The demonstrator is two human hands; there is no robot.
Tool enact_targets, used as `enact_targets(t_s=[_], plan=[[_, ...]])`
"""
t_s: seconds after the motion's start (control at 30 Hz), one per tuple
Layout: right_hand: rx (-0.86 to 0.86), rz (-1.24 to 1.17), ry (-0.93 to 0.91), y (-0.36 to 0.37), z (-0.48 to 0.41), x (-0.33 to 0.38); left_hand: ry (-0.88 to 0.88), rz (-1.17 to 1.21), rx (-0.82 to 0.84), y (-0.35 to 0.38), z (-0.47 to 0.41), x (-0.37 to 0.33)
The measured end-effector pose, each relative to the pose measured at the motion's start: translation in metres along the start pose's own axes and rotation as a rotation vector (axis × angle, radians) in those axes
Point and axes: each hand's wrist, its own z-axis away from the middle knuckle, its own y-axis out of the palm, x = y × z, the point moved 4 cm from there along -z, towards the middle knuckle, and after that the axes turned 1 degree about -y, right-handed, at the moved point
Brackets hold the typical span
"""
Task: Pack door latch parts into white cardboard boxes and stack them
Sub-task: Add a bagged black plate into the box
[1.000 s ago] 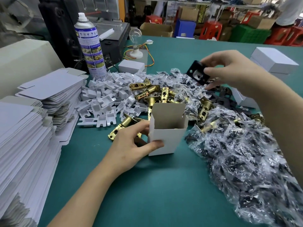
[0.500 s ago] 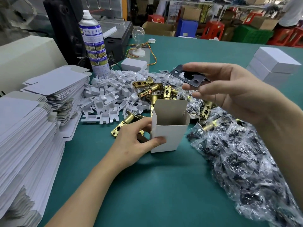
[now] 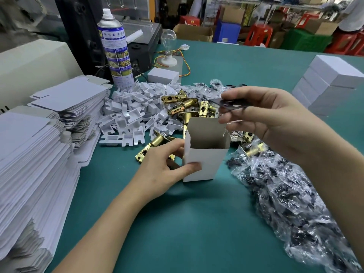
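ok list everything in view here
open box: one, white, upright at table centre
plate: one, black, held just above the open box
latches: many, brass, heap behind the open box
plastic inserts: many, white, heap left of the latches
bagged parts: many, black in clear bags, right side
flat blanks: two stacks, white, left edge
closed boxes: one stack, white, far right
spray can: one, blue and white, back left
bulb: one, clear, behind the heaps
left hand: holds the open box
right hand: pinches the plate
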Motion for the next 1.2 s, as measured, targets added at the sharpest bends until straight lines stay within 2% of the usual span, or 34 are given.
enact_targets(t_s=[0.1, 0.17, 0.23, 0.33, 0.4, 0.5, 0.87, 1.2], plan=[[0.028, -0.188, 0.089, 0.001, 0.002, 0.003, -0.001, 0.0, -0.004, 0.0, 0.0, 0.0], [0.038, -0.182, 0.075, 0.005, 0.004, 0.007, 0.003, 0.006, -0.004, 0.0, 0.0, 0.0], [0.0, -0.026, 0.002, 0.009, 0.008, 0.01, 0.004, 0.005, -0.008, 0.0, 0.0, 0.0], [-0.065, 0.352, -0.138, 0.016, 0.014, 0.019, 0.0, 0.016, 0.001, 0.0, 0.0, 0.0], [-0.069, 0.576, -0.174, 0.021, 0.018, 0.022, 0.015, 0.01, 0.01, -0.001, 0.0, -0.001], [-0.066, 0.784, -0.192, 0.031, 0.022, 0.021, 0.029, -0.036, 0.026, -0.004, 0.0, -0.002], [-0.009, 1.05, -0.245, 0.048, 0.035, 0.014, 0.087, -0.059, 0.037, -0.008, 0.002, -0.009], [-0.124, 1.133, -0.232, 0.047, 0.033, 0.005, 0.054, -0.048, 0.043, -0.007, 0.002, -0.007]])
